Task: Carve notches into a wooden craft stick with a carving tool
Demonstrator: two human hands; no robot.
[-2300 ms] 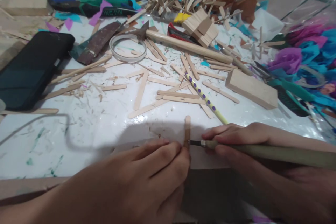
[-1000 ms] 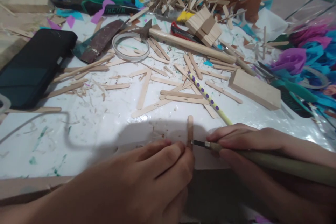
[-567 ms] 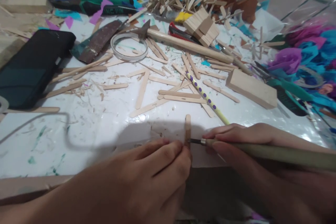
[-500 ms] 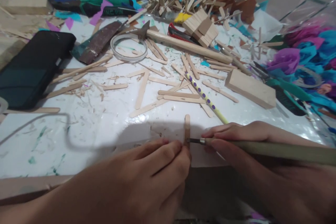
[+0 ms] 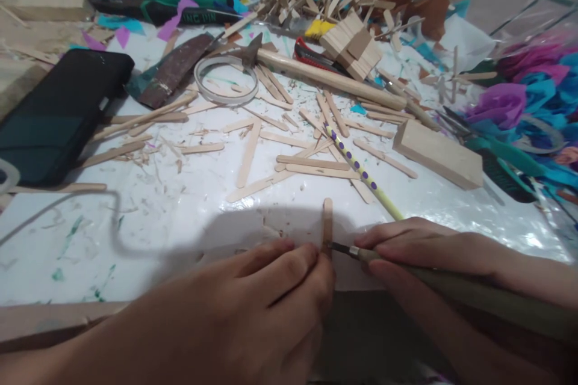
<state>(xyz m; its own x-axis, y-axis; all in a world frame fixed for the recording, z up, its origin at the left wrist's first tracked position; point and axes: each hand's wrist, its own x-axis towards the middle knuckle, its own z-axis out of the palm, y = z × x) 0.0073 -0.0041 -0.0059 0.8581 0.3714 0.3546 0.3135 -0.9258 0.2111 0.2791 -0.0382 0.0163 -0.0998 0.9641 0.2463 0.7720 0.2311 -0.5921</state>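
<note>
Near the table's front edge, my left hand [image 5: 253,307] pinches the lower end of a wooden popsicle stick [image 5: 327,216], whose rounded top points away from me. My right hand [image 5: 433,252] is closed around the wooden handle of a carving knife [image 5: 419,277]. The tool's dark metal tip meets the stick's right edge, just beyond my left fingertips. My left fingers hide the stick's near end. Right behind my right fingers lies a yellow pencil with purple dots [image 5: 361,171].
Loose popsicle sticks [image 5: 316,166] and shavings litter the white table surface [image 5: 153,222]. A hammer [image 5: 325,75], a tape roll [image 5: 226,99], a wooden block [image 5: 438,153] and green-handled scissors [image 5: 510,153] lie beyond. A black phone [image 5: 67,108] is at left, coloured paper [image 5: 497,105] at right.
The knife's handle end has swung down toward me, so the tool now slants more, its tip still at the stick. The whole view has shifted slightly. My left hand keeps its pinch.
</note>
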